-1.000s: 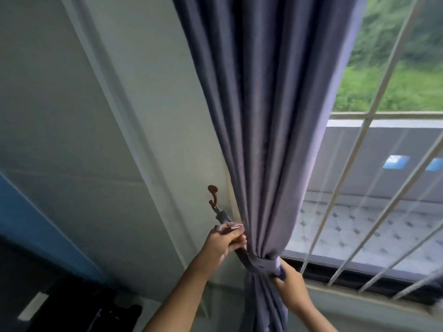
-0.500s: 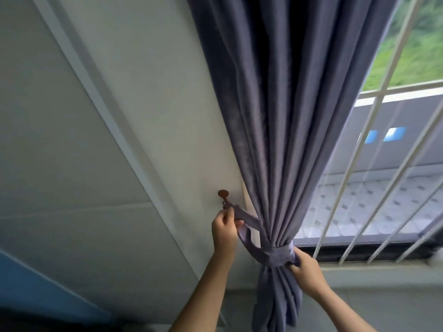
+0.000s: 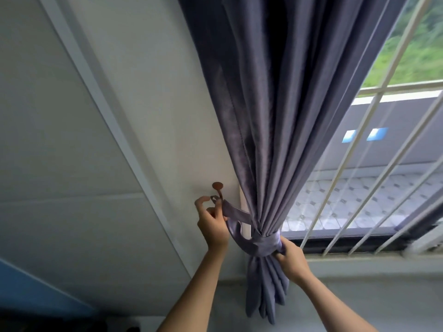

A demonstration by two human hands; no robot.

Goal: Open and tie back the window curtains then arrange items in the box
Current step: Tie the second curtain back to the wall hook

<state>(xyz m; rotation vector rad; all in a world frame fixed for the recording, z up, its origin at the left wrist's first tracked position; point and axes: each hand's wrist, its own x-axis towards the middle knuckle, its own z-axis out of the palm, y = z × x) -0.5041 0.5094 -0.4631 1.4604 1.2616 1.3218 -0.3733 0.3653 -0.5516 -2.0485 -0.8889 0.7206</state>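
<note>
- One curtain (image 3: 275, 130), gathered into a bundle between the two hands.
- One tieback band (image 3: 260, 245) wraps it; its two ends run to one hook (image 3: 218, 190) just above the left hand.
- Left hand (image 3: 212, 226) pinches the band's end at the hook.
- Right hand (image 3: 291, 258) grips the wrapped band and curtain.
- One barred window (image 3: 359, 200) beyond the right hand.

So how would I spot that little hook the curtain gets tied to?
Find the gathered purple curtain at the window's left edge. On the pale wall just left of it, beside the left hand, sits the hook. It is the only brown metal piece there, round-topped, with the purple tieback running to it.
</note>
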